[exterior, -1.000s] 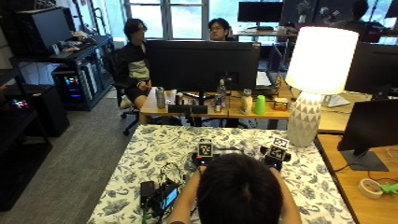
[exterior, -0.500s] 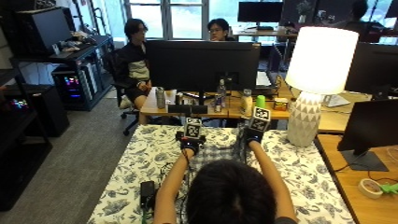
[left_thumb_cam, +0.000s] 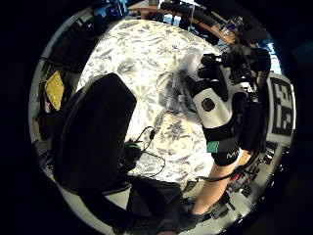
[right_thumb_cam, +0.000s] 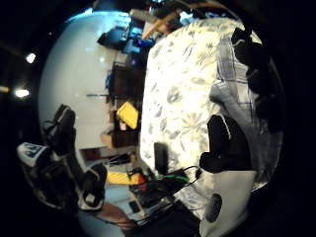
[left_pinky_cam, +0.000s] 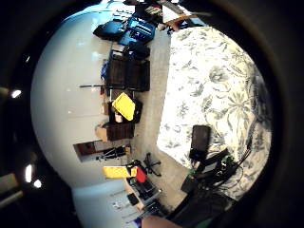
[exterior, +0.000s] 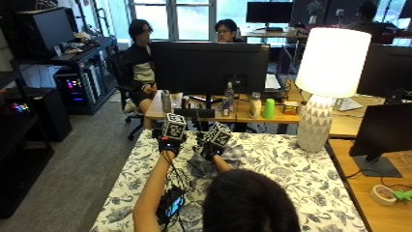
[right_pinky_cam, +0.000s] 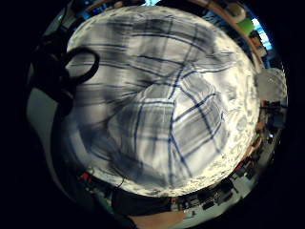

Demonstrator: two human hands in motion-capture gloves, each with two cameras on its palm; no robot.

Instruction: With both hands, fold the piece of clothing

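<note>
With the right hand [exterior: 211, 151] pinching the plaid shirt [exterior: 207, 163] at 12 o'clock and the left hand [exterior: 169, 145] raised, fingers unreadable, one-handed bunching was judged likely.

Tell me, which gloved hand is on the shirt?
The right hand, holding the plaid shirt; the left hand hovers apart over the floral tablecloth.

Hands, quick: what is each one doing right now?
Left hand: cannot be told.
Right hand: grips the plaid shirt.
</note>
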